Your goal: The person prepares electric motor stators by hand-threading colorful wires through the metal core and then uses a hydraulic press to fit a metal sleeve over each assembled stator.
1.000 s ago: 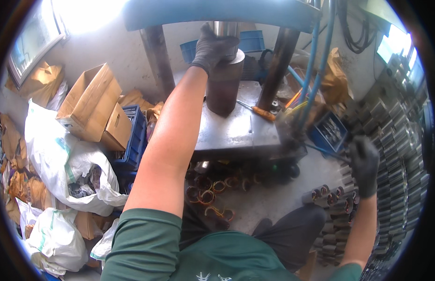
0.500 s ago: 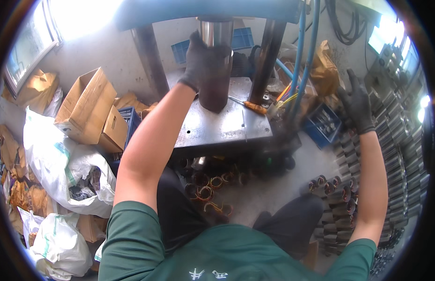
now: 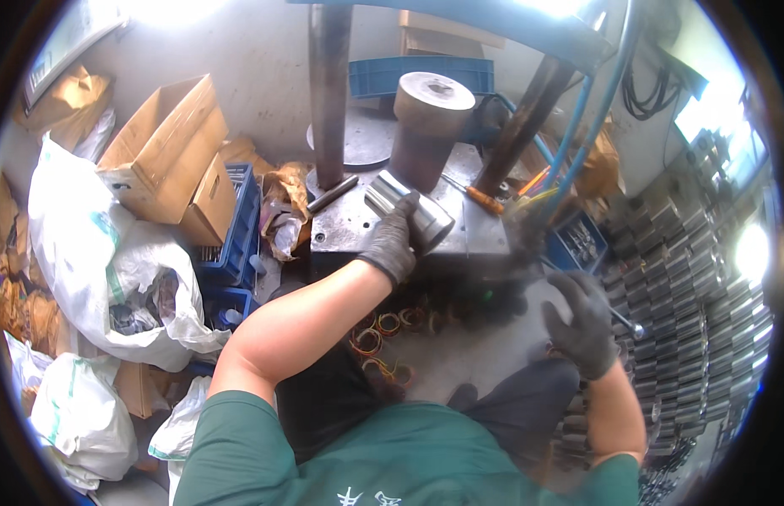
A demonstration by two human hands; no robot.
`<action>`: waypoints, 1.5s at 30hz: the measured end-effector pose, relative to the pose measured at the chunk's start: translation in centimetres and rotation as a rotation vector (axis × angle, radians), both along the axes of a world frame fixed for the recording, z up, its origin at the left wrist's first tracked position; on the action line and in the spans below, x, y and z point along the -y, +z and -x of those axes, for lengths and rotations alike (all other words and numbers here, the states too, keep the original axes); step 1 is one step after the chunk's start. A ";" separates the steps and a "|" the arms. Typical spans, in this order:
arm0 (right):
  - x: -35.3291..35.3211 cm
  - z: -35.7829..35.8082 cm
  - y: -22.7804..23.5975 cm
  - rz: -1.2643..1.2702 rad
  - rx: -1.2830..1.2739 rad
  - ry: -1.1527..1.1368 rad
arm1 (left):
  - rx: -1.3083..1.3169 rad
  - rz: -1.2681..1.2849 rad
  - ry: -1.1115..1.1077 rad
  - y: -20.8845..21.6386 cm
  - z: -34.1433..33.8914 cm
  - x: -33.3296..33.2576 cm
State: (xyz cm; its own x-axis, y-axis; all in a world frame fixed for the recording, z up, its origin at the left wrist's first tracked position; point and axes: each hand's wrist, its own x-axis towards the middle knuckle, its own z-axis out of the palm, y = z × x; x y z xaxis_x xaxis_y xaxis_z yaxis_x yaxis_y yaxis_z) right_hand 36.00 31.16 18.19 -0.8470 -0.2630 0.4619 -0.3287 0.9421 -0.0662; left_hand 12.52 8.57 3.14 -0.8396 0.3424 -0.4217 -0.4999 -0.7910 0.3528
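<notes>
My left hand (image 3: pixel 394 240), in a dark glove, grips a shiny metal cylinder (image 3: pixel 438 223) from its near side. The cylinder lies tilted above the steel press table (image 3: pixel 350 240). Just behind it stands a thick dark post (image 3: pixel 421 152) with a flat, pale round top. My right hand (image 3: pixel 584 325), also gloved, is low on the right with its fingers apart and nothing visible in them. A metal rod with a ball end (image 3: pixel 636 330) passes behind that hand; I cannot tell whether they touch. An orange-handled screwdriver (image 3: pixel 484 200) rests right of the post.
Press columns (image 3: pixel 330 101) rise from the table, where a short metal bar (image 3: pixel 333 194) lies. Stacked metal cylinders (image 3: pixel 687 295) fill the right side. Wire-wound rings (image 3: pixel 366 341) lie below the table. A cardboard box (image 3: pixel 168 152), blue crates (image 3: pixel 244 228) and white sacks (image 3: pixel 80 236) crowd the left.
My left hand has taken the metal cylinder off the post and brought it down toward me, tilted. My right hand has dropped from the upper right to beside the rod. The view has shifted.
</notes>
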 end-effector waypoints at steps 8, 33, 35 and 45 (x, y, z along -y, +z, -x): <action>9.2 15.3 -10.1 0.350 0.118 0.070 | 0.008 0.225 0.003 0.0 0.6 -0.3; 4.8 17.7 -14.7 0.369 0.240 0.012 | -0.488 1.026 0.234 -0.9 8.6 4.1; 3.7 15.6 -13.9 0.238 0.208 -0.061 | -0.500 1.134 0.255 -0.4 8.4 4.3; 1.1 15.1 -7.5 1.695 0.342 0.423 | -0.529 1.143 0.194 -1.1 9.4 4.6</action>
